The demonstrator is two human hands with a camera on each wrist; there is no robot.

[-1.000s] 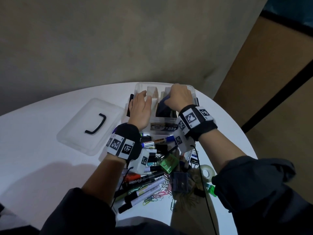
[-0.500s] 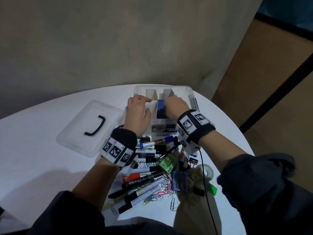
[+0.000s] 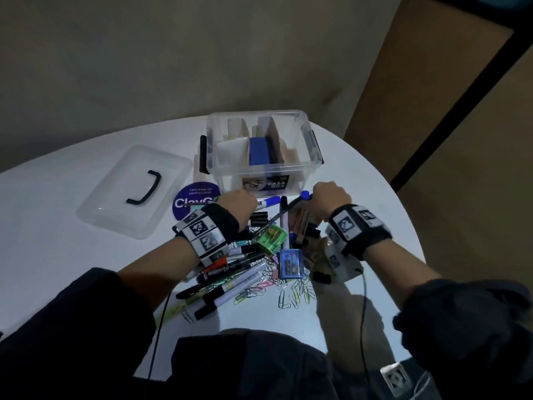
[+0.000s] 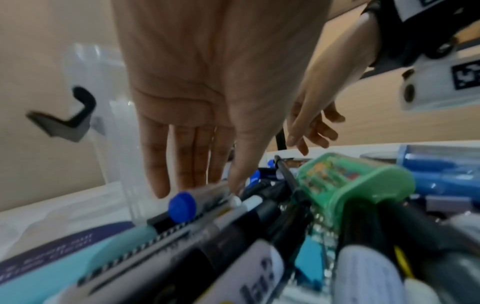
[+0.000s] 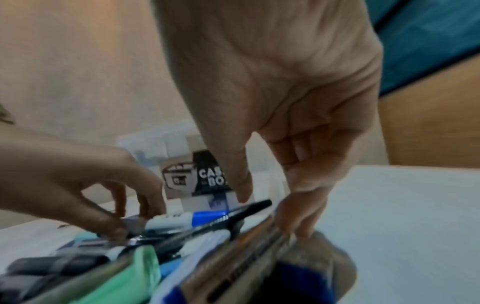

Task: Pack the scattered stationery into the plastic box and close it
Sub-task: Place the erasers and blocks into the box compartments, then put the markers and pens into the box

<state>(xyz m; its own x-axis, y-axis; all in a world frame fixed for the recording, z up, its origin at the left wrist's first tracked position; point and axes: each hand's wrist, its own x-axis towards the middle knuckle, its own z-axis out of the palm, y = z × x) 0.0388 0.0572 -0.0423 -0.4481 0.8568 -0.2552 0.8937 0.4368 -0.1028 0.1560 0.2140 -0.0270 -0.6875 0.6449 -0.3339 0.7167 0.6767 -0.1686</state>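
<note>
Both hands (image 3: 236, 202) (image 3: 331, 197) now out of the box (image 3: 259, 171), down at the pens (image 3: 230, 272); wrist views alone: fingers (image 4: 155, 164) loose, nothing gripped

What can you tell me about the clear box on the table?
The box is clear plastic with rounded corners, and it stands upright and open on the white table beyond the stationery pile. Black latches hang at both ends. Pale dividers split the inside, and a blue block stands in the middle compartment. A dark label reading CASA BOX shows on its front wall. Its lid, clear with a black handle, lies apart beside it. Neither hand touches it.
</note>
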